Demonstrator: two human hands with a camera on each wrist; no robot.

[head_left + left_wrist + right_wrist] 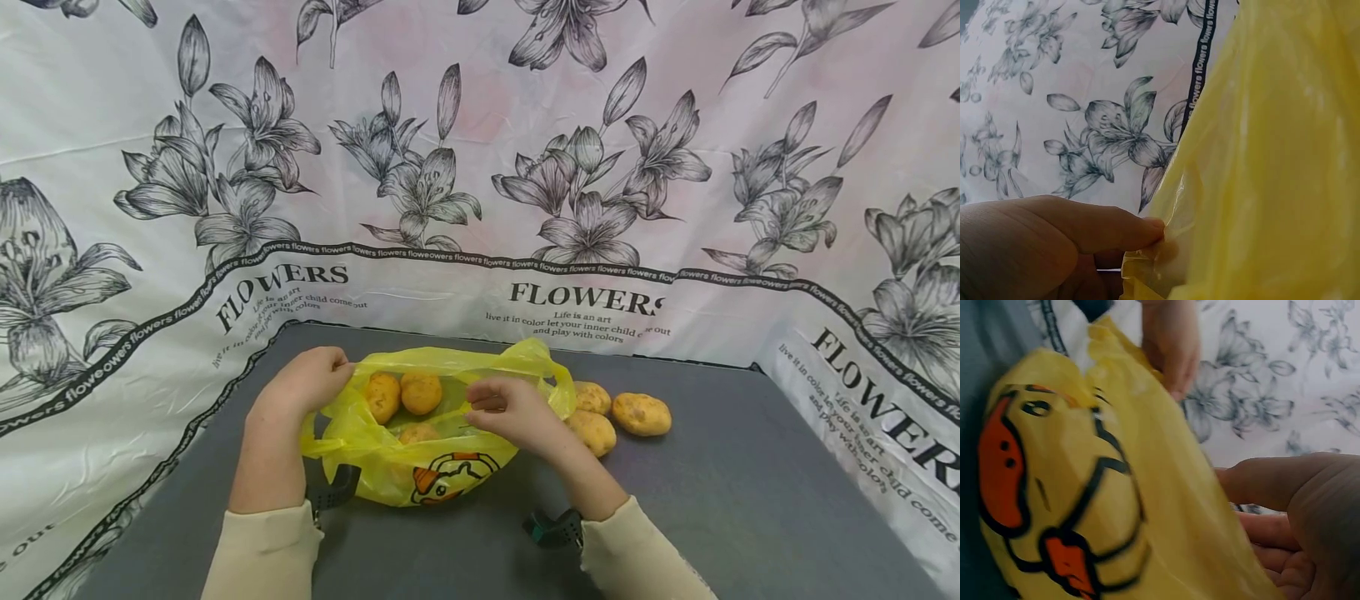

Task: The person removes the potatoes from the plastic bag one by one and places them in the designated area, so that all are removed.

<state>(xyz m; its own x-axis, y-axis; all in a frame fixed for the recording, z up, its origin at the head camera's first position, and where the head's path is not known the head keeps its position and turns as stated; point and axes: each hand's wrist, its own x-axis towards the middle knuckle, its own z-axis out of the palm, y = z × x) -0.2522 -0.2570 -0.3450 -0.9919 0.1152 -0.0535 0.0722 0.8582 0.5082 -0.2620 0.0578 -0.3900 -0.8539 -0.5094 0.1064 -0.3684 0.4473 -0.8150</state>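
A yellow plastic bag (pixel 450 467) with a printed cartoon duck lies on the grey table, its mouth spread wide. Inside it show three potatoes, two at the back (pixel 421 393) and one lower down, partly covered. My left hand (pixel 311 379) pinches the left edge of the bag's mouth between thumb and fingers; the left wrist view shows the thumb (pixel 1129 230) pressed on the thin film. Over the right side of the opening is my right hand (pixel 513 410), fingers loosely bent, no potato in it. In the right wrist view, the bag's side hides its fingertips.
Three potatoes (pixel 641 414) lie on the table (pixel 720 500) just right of the bag, two of them close against it. A flower-printed cloth (pixel 420 292) hangs behind and along both sides. A dark camera mount (pixel 553 528) sits at each wrist.
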